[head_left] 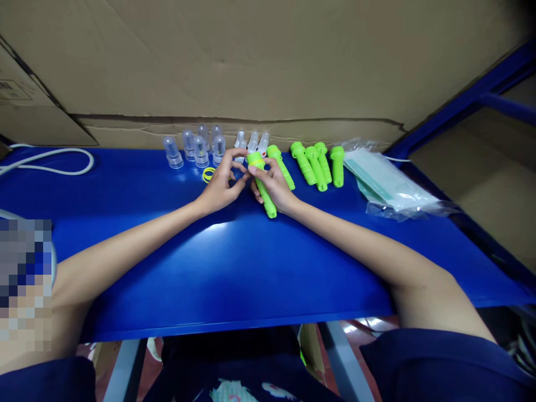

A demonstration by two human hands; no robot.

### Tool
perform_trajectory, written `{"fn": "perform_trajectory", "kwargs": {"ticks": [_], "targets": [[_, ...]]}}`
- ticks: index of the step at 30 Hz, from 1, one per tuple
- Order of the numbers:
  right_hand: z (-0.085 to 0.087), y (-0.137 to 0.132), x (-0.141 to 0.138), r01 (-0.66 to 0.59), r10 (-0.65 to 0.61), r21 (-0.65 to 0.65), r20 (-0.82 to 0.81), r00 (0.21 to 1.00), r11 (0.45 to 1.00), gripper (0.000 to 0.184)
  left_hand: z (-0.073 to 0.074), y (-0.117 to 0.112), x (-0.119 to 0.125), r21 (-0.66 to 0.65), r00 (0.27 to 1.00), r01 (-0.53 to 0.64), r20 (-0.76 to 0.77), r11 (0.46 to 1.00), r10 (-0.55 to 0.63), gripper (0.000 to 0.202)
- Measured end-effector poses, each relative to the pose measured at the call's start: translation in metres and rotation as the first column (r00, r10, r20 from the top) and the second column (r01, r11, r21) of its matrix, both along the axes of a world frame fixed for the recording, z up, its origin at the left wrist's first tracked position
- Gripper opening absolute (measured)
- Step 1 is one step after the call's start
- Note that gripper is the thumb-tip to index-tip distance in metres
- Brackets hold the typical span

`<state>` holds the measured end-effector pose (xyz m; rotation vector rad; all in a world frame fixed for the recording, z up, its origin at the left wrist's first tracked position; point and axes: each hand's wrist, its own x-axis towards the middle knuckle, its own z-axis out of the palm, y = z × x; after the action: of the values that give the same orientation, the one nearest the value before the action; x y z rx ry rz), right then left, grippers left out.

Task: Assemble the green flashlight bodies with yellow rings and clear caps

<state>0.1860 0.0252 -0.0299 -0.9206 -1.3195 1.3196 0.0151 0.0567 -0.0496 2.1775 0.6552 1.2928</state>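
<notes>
Right hand (276, 187) clamps the green tube (264, 195), seemingly to steady it; I cannot tell whether left hand (221, 185) pinches it.

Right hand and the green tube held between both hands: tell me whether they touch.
Touching. The head view shows the right hand wrapped around the green tube, its thumb lying across the upper part and fingertips showing past the other side.

No txt you can read. Far L of your fingers (229, 158), on the cardboard panel (44, 120), there's a label-like print (14, 89), too blurry & small to make out.
</notes>
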Motion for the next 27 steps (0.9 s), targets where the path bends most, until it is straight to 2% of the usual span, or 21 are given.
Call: {"fn": "perform_trajectory", "kwargs": {"ticks": [6,10,13,21,27], "targets": [[-0.003,0.003,0.002,-0.068,0.068,0.005,-0.006,0.998,0.998,0.058,0.004,-0.003,-0.002,0.023,0.998,-0.061,-0.029,0.998,0.061,0.045],[-0.004,0.005,0.002,-0.071,0.071,-0.045,-0.012,0.997,0.996,0.054,0.007,-0.006,-0.002,0.053,0.995,-0.073,-0.062,0.996,0.077,0.043],[-0.002,0.004,0.002,-0.062,0.062,-0.099,0.0,0.998,0.993,0.049,0.008,-0.008,-0.001,0.057,0.995,-0.073,-0.068,0.996,0.077,0.043],[0.005,0.001,0.001,-0.084,0.08,-0.11,-0.043,0.996,0.99,0.033,0.008,-0.008,0.0,0.067,0.991,-0.097,-0.083,0.993,0.102,0.037],[0.006,0.001,0.002,-0.069,0.067,-0.125,-0.02,0.998,0.99,0.037,0.011,-0.011,-0.001,0.085,0.992,-0.085,-0.082,0.993,0.091,0.037]]}}
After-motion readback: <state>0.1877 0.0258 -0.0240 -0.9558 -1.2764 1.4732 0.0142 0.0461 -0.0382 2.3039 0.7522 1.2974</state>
